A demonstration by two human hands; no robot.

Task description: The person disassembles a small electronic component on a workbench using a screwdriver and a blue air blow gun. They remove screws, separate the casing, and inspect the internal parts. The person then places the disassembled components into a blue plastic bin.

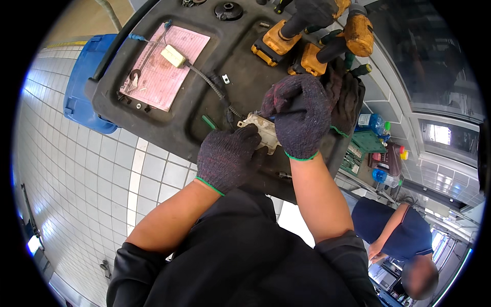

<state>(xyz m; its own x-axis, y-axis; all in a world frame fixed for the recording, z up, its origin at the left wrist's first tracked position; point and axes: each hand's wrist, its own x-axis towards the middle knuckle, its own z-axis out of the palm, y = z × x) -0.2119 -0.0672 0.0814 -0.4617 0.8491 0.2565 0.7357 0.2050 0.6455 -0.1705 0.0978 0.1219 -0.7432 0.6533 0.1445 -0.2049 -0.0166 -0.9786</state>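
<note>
Both my hands wear dark knit gloves with green cuffs. My left hand [227, 156] is closed on the near-left side of an off-white plastic housing [264, 131] with a small mounting tab. At the housing's right end, my right hand [304, 112] has its fingers curled in, and what they pinch, if anything, is hidden. From beside the housing, a black corrugated cable sleeve [209, 83] runs up left to a small cream block [174, 56] lying on a pink printed sheet [181, 41]. A small whitish metal clip [226, 79] and a green strip [209, 122] lie on the black cart top [232, 51].
Two yellow-and-black cordless power tools [276, 43] [309, 59] stand at the back right, near dark gloves [348, 97]. Bottles [372, 123] sit right of the cart. A blue bin [87, 82] stands left. Another person [391, 225] is at lower right.
</note>
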